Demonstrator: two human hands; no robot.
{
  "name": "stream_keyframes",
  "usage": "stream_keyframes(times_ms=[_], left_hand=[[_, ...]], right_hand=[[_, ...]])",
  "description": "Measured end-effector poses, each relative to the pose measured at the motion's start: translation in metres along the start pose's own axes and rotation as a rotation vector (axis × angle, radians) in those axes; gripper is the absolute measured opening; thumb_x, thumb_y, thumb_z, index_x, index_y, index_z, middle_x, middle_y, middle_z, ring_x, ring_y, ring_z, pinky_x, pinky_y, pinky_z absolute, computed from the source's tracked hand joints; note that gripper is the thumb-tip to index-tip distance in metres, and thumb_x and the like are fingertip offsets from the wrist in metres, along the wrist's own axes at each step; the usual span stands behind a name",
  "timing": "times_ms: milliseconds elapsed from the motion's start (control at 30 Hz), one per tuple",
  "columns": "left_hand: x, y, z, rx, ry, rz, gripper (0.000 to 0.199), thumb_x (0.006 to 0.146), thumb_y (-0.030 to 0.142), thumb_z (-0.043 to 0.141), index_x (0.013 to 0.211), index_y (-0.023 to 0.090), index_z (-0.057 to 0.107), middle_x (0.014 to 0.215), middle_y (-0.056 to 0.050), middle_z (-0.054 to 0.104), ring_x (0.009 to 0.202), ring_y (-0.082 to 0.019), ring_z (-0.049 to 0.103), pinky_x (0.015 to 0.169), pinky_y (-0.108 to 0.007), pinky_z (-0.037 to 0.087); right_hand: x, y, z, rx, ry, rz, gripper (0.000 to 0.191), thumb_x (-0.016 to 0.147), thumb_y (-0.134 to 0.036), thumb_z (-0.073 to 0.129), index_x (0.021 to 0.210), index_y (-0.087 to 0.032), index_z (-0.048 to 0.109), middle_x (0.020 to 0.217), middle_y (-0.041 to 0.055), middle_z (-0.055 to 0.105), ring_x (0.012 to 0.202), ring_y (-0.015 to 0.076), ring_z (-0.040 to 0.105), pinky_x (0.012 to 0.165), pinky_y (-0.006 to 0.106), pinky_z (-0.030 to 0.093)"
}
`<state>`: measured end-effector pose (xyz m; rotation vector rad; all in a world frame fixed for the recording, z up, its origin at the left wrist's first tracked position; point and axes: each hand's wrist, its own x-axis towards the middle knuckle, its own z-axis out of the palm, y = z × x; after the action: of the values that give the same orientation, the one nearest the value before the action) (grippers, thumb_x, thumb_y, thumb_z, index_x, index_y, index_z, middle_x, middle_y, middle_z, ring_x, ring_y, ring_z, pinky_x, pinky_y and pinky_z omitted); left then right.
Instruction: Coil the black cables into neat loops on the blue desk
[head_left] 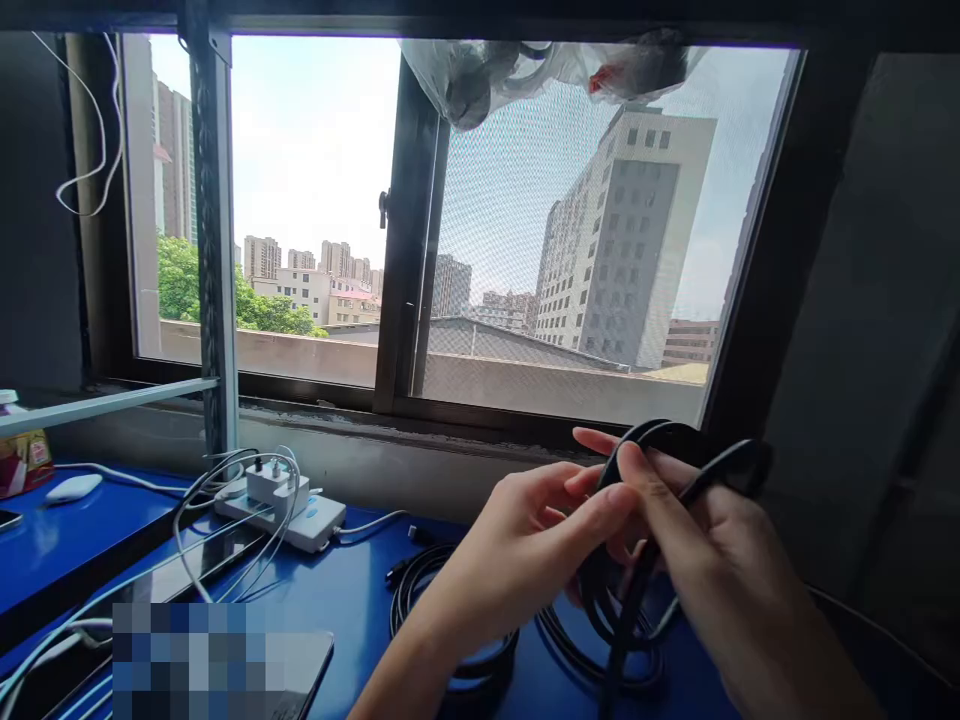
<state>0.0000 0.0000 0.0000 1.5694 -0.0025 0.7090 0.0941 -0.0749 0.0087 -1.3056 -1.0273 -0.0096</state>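
Observation:
A black cable (637,590) is gathered in loops between my two hands, above the blue table. My left hand (536,530) pinches the cable with thumb and fingertips on the left of the loops. My right hand (701,530) is closed around the loops from the right, its thumb pressed close to the left thumb. Some loops stand up over the right fingers, while others hang down below both hands. Under my left wrist lies a coiled black cable (405,600) with its plug end showing. Another black coil (555,640) rests beneath the hands, partly hidden by them.
On the left, a white power strip (315,525) holds plugged-in adapters with white cords. A metal post (217,250) rises before the window. A dark flat device (307,670) lies at the front, partly pixelated. A white mouse (73,488) sits farther left. Plastic bags (480,85) hang above.

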Motion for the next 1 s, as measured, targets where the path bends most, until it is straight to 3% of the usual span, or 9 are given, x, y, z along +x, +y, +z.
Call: stream_keyframes(times_ms=[167,300,400,467,533,633,733,900,1000], left_hand=[[0.004,-0.006,-0.004,-0.015,-0.030,-0.078,0.067,0.073,0.064,0.061,0.121,0.018,0.055,0.070,0.002,0.057,0.049,-0.008,0.051,0.040,-0.017,0.041],[0.003,-0.004,-0.007,0.023,-0.027,-0.082,0.056,0.071,0.060,0.065,0.102,0.013,0.062,0.060,0.004,0.054,0.044,-0.006,0.048,0.039,-0.016,0.040],[0.002,0.001,-0.013,0.046,0.028,-0.076,0.044,0.071,0.055,0.067,0.084,0.013,0.062,0.059,0.004,0.054,0.041,-0.005,0.050,0.037,-0.015,0.035],[0.001,0.006,-0.020,0.039,0.107,-0.029,0.041,0.073,0.054,0.065,0.083,0.015,0.060,0.068,0.002,0.060,0.041,-0.007,0.055,0.033,-0.015,0.027],[0.001,0.011,-0.028,0.033,0.231,0.048,0.038,0.076,0.053,0.062,0.083,0.016,0.059,0.076,0.001,0.063,0.039,-0.006,0.056,0.032,-0.016,0.023],[-0.001,0.018,-0.040,0.043,0.444,0.189,0.036,0.078,0.051,0.061,0.083,0.015,0.061,0.071,0.002,0.062,0.033,-0.003,0.050,0.034,-0.018,0.025],[-0.004,0.022,-0.047,-0.006,0.603,0.312,0.039,0.077,0.052,0.062,0.087,0.014,0.063,0.058,0.005,0.055,0.030,-0.003,0.042,0.032,-0.018,0.024],[-0.008,0.024,-0.044,-0.073,0.731,0.410,0.033,0.083,0.048,0.058,0.086,0.015,0.063,0.039,0.011,0.032,0.027,-0.003,0.024,0.027,-0.015,0.017],[-0.008,0.027,-0.039,-0.148,0.826,0.446,0.028,0.092,0.038,0.048,0.084,0.015,0.061,0.038,0.011,0.030,0.027,-0.004,0.024,0.027,-0.013,0.018]], right_hand=[[-0.003,0.000,-0.006,-0.065,-0.159,0.231,0.055,0.070,-0.065,0.056,0.092,-0.017,0.072,0.050,0.0044,0.061,0.043,0.0223,0.060,0.036,0.029,0.050],[-0.005,-0.003,-0.013,-0.154,-0.188,0.241,0.052,0.075,-0.063,0.053,0.095,-0.019,0.071,0.062,0.0058,0.066,0.051,0.0221,0.063,0.036,0.026,0.047],[-0.006,-0.003,-0.018,-0.158,-0.232,0.268,0.062,0.076,-0.065,0.049,0.112,-0.017,0.066,0.063,0.0050,0.067,0.049,0.0216,0.063,0.036,0.027,0.047],[-0.008,-0.005,-0.022,-0.159,-0.226,0.307,0.073,0.073,-0.070,0.048,0.119,-0.015,0.063,0.053,0.0022,0.062,0.041,0.0200,0.058,0.036,0.028,0.046],[-0.012,-0.008,-0.027,-0.171,-0.169,0.359,0.081,0.065,-0.078,0.047,0.112,-0.014,0.066,0.039,-0.0023,0.049,0.029,0.0175,0.048,0.032,0.029,0.043],[-0.018,-0.011,-0.037,-0.198,0.021,0.367,0.075,0.058,-0.081,0.053,0.095,-0.018,0.071,0.033,-0.0067,0.032,0.022,0.0130,0.035,0.029,0.028,0.040],[-0.021,-0.011,-0.046,-0.176,0.183,0.271,0.065,0.059,-0.076,0.062,0.097,-0.024,0.071,0.035,-0.0071,0.029,0.021,0.0102,0.028,0.023,0.024,0.029],[-0.015,-0.018,-0.044,-0.018,0.160,0.163,0.062,0.060,-0.068,0.067,0.110,-0.031,0.067,0.038,-0.0071,0.028,0.020,0.0061,0.019,0.021,0.021,0.016],[-0.011,-0.023,-0.037,0.107,0.159,0.131,0.057,0.058,-0.062,0.072,0.106,-0.032,0.067,0.043,-0.0061,0.030,0.022,0.0057,0.021,0.021,0.021,0.012]])
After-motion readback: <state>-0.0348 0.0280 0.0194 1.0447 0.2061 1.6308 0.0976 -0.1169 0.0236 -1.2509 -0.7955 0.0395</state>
